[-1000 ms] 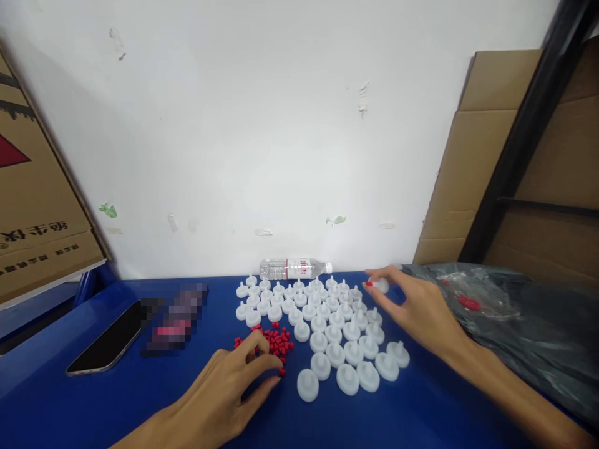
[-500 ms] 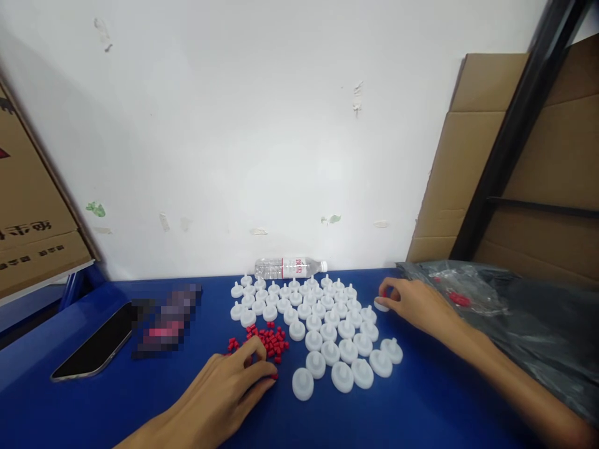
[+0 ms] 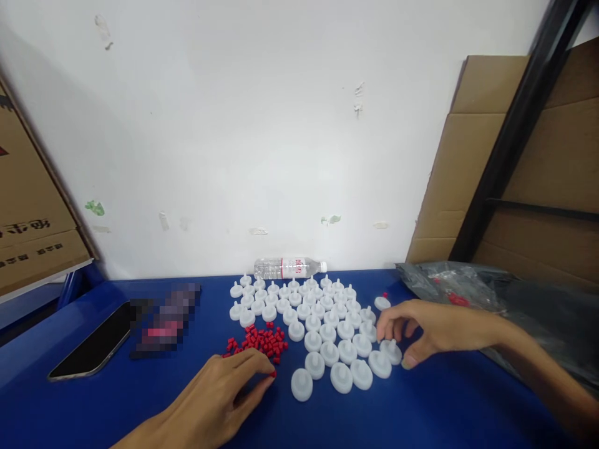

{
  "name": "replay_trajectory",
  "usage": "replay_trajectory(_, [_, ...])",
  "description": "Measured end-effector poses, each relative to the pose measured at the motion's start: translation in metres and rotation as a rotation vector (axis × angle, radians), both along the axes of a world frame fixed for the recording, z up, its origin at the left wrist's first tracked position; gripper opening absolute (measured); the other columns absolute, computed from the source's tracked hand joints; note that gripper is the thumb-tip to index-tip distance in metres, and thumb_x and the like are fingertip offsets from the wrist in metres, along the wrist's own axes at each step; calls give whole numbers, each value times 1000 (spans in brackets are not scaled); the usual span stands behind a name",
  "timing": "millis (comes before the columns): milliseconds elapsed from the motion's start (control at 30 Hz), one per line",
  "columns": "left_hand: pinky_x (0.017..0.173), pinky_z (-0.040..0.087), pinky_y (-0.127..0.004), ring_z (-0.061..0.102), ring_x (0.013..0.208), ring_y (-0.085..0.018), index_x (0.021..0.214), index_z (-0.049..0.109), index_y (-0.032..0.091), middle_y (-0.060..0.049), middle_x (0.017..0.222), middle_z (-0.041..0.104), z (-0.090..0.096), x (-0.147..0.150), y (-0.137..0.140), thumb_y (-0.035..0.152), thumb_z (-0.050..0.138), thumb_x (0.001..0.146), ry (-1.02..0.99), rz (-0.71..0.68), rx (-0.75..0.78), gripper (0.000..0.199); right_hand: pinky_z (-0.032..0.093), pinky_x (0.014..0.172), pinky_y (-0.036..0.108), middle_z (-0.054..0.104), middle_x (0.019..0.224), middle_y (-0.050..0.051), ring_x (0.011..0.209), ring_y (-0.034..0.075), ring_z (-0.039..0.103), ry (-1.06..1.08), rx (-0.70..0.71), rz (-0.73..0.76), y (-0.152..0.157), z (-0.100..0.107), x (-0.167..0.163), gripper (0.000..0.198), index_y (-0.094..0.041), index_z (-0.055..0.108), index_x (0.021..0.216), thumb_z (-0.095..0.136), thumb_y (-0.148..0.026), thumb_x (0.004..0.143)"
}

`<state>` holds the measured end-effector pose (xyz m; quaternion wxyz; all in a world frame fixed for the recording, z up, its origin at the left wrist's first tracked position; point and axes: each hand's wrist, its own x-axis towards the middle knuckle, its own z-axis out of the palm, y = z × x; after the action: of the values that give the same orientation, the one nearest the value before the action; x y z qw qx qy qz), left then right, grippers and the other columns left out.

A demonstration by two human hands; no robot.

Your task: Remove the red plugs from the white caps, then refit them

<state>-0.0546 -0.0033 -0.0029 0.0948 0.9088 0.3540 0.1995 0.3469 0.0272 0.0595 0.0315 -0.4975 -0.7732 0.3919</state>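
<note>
My left hand (image 3: 227, 390) is low on the blue table, its thumb and forefinger pinched on a small red cap (image 3: 274, 374). Just beyond those fingers lies a pile of red caps (image 3: 264, 340). Over the right edge of a wide group of white round nozzle-topped pieces (image 3: 331, 318) is my right hand (image 3: 430, 330), fingers apart and curved. Its thumb and fingertips are around one white piece (image 3: 391, 352); whether they touch it I cannot tell. Behind this hand a white piece with a red tip (image 3: 382, 302) stands apart from the group.
A clear plastic bottle (image 3: 290, 268) lies against the wall. On the left are a phone (image 3: 93, 343) and a blurred dark packet (image 3: 168, 321). Grey plastic bags (image 3: 528, 318) cover the table's right side, with cardboard (image 3: 449, 168) and a black post behind.
My right hand has let go of the red-tipped white piece at the back right. It has come nearer and opened over another white piece. The left hand has barely moved.
</note>
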Motion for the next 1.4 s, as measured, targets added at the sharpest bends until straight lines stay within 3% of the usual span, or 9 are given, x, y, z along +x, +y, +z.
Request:
replay_trajectory(167, [63, 48, -17, 71, 77, -8, 105, 64, 26, 3, 102, 72, 2, 2, -3, 20, 45, 104, -12, -80, 31, 20, 51, 73, 28, 69, 87, 3, 88, 22, 65, -19, 74, -2, 5, -15, -7, 39, -23, 77, 98, 83, -43, 66])
replay_trajectory(267, [67, 52, -20, 73, 84, -12, 125, 59, 28, 0, 113, 71, 1, 1, -5, 20, 46, 104, 7, -35, 124, 27, 51, 67, 28, 70, 85, 3, 83, 22, 66, 43, 161, -9, -2, -17, -4, 29, -26, 78, 95, 80, -42, 70])
replay_trajectory(367, [67, 52, -24, 72, 86, -13, 144, 46, 30, -5, 121, 67, 0, -1, -4, 18, 42, 104, 19, -2, 198, 42, 53, 72, 30, 73, 90, 3, 87, 24, 68, 52, 215, 1, -5, -11, 3, 26, -27, 78, 91, 82, -40, 69])
replay_trajectory(467, [61, 48, -22, 70, 80, -12, 141, 49, 28, -5, 115, 68, 1, -3, -3, 13, 39, 104, -49, -51, 244, 41, 54, 80, 32, 74, 97, 3, 90, 23, 69, 89, 290, -54, -2, 0, 3, 24, -26, 74, 96, 77, -43, 79])
replay_trajectory(633, [62, 46, -22, 75, 90, -13, 128, 59, 25, -3, 110, 76, 7, -4, -8, 13, 47, 104, -202, -109, 442, 29, 56, 81, 34, 74, 101, 4, 87, 21, 69, 201, 794, -266, -7, -2, -40, 32, -28, 67, 117, 64, -47, 93])
replay_trajectory(767, [66, 50, -21, 77, 86, -12, 120, 63, 23, -2, 105, 79, 10, -3, -14, 17, 56, 103, -269, -119, 483, 20, 56, 88, 37, 71, 115, 7, 102, 22, 68, 228, 1062, 26, -29, -23, -92, 32, -25, 61, 128, 60, -36, 98])
replay_trajectory(867, [61, 51, -19, 76, 79, -12, 116, 65, 22, -3, 98, 78, 11, -1, -15, 19, 58, 102, -302, -134, 442, 16, 58, 84, 39, 73, 109, 9, 95, 23, 70, 197, 1239, 175, -44, -36, -120, 35, -19, 59, 130, 61, -32, 97])
replay_trajectory(1167, [60, 54, -19, 78, 76, -11, 110, 67, 22, 0, 97, 81, 18, 11, -23, 18, 50, 105, -283, -212, 472, 18, 60, 82, 31, 77, 102, 8, 86, 18, 74, 288, 1302, 199, -61, -50, -140, 26, -14, 63, 121, 56, -30, 101])
replay_trajectory(1400, [60, 54, -20, 78, 76, -11, 110, 64, 24, 3, 93, 81, 10, 12, -23, 24, 53, 105, -295, -182, 453, 12, 60, 77, 30, 76, 93, 8, 81, 19, 72, 184, 1348, 244, -66, -47, -142, 37, -13, 65, 124, 50, -41, 104])
